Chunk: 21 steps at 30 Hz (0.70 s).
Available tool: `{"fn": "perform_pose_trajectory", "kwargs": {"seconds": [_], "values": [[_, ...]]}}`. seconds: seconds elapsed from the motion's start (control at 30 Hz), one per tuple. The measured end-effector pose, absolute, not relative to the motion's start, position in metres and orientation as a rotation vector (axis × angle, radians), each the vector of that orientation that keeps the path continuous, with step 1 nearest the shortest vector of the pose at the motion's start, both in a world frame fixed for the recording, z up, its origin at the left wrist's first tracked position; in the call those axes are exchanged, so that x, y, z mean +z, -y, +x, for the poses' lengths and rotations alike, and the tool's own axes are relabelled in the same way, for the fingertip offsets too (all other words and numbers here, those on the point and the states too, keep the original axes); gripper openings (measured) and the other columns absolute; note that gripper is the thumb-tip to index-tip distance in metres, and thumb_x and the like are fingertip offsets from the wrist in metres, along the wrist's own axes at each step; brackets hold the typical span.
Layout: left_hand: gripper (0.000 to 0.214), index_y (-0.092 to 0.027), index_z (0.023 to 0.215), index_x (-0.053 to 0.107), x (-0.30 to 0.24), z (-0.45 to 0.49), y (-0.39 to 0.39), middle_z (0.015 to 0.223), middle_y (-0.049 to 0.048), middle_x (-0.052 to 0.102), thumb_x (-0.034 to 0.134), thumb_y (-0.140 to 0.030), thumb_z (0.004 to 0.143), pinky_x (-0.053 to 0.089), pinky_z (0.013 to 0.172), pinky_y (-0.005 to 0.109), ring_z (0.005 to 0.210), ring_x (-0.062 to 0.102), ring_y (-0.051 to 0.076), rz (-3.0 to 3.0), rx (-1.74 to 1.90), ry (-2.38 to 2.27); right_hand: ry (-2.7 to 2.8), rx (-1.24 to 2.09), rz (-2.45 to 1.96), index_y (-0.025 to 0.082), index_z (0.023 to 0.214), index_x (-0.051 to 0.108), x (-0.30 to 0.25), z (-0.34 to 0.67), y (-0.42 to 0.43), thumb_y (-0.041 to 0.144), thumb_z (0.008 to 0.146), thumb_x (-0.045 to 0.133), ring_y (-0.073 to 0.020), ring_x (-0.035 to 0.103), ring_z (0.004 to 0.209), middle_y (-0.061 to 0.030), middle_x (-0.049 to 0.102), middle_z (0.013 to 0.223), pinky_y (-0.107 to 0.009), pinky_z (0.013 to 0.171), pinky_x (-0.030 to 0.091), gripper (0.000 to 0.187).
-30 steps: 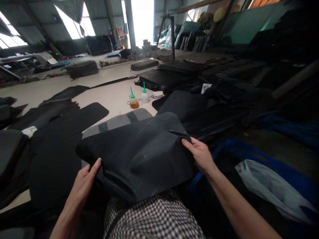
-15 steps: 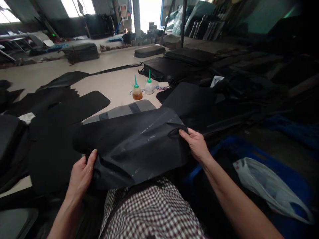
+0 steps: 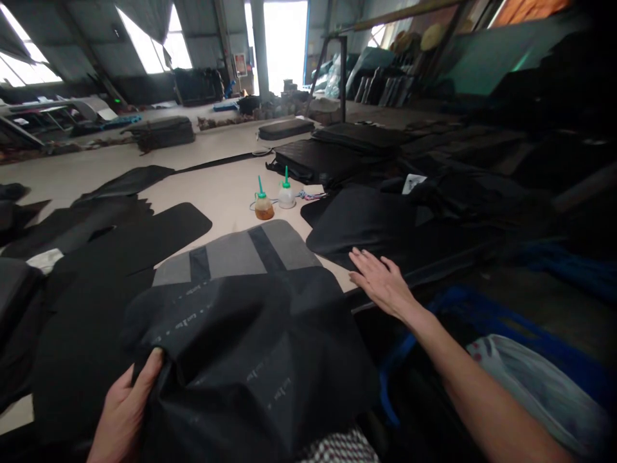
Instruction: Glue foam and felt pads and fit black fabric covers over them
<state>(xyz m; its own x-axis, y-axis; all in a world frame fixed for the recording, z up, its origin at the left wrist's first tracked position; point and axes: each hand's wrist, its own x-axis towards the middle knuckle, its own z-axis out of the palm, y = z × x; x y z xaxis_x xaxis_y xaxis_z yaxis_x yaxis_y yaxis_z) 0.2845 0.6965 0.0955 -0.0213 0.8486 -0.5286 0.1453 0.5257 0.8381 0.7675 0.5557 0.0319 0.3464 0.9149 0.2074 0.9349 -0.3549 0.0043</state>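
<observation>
A black fabric panel [image 3: 250,341] with pale printed lettering hangs over the table's near edge toward my lap. My left hand [image 3: 130,399] is closed on its left edge, the thumb on top and folds gathered under it. My right hand [image 3: 383,283] holds nothing; its fingers stretch forward, apart from that panel, beside a dark fabric piece [image 3: 361,222] on the right. Partly covered by the held panel lies a grey panel [image 3: 231,251] with two dark strips across it.
Two squeeze bottles with green nozzles stand mid-table, one with amber liquid [image 3: 265,209], one whitish [image 3: 287,195]. Black fabric pieces [image 3: 96,270] spread left. Dark stacks [image 3: 318,157] lie beyond. A blue crate [image 3: 434,308] with a plastic bag [image 3: 535,379] sits low right.
My right hand has let go of the black fabric panel and opened. The panel has dropped nearer my lap, uncovering more of the grey panel. The view has tilted up.
</observation>
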Motion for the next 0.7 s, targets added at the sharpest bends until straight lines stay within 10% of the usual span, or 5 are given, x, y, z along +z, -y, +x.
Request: {"fn": "perform_pose_trajectory", "kwargs": {"seconds": [0.43, 0.57, 0.7], "values": [[0.047, -0.021, 0.120, 0.064, 0.093, 0.288, -0.695, 0.089, 0.0027, 0.076, 0.074, -0.042, 0.079, 0.059, 0.074, 0.027, 0.083, 0.073, 0.021, 0.754, 0.743, -1.481, 1.290, -0.589, -2.384, 0.014, 0.134, 0.055, 0.058, 0.793, -0.537, 0.051, 0.100, 0.031, -0.0344, 0.042, 0.135, -0.0170, 0.050, 0.146, -0.050, 0.109, 0.031, 0.056], [0.048, -0.023, 0.123, 0.063, 0.094, 0.289, -0.695, 0.094, 0.0021, 0.076, 0.073, -0.045, 0.081, 0.059, 0.073, 0.025, 0.084, 0.072, 0.020, 0.747, 0.715, -1.517, 1.027, 0.020, -2.327, 0.026, 0.093, 0.069, 0.059, 0.725, -0.515, 0.056, 0.100, 0.031, -0.0243, 0.068, 0.085, -0.0040, 0.074, 0.088, -0.035, 0.079, 0.049, 0.049], [0.050, -0.023, 0.123, 0.064, 0.091, 0.287, -0.695, 0.096, 0.0019, 0.076, 0.074, -0.046, 0.079, 0.059, 0.071, 0.022, 0.083, 0.072, 0.019, 0.756, 0.702, -1.525, 0.942, 0.583, -2.289, 0.031, 0.090, 0.068, 0.025, 0.688, -0.497, 0.066, 0.094, 0.039, -0.0260, 0.069, 0.086, 0.0000, 0.074, 0.092, -0.035, 0.075, 0.050, 0.046]]}}
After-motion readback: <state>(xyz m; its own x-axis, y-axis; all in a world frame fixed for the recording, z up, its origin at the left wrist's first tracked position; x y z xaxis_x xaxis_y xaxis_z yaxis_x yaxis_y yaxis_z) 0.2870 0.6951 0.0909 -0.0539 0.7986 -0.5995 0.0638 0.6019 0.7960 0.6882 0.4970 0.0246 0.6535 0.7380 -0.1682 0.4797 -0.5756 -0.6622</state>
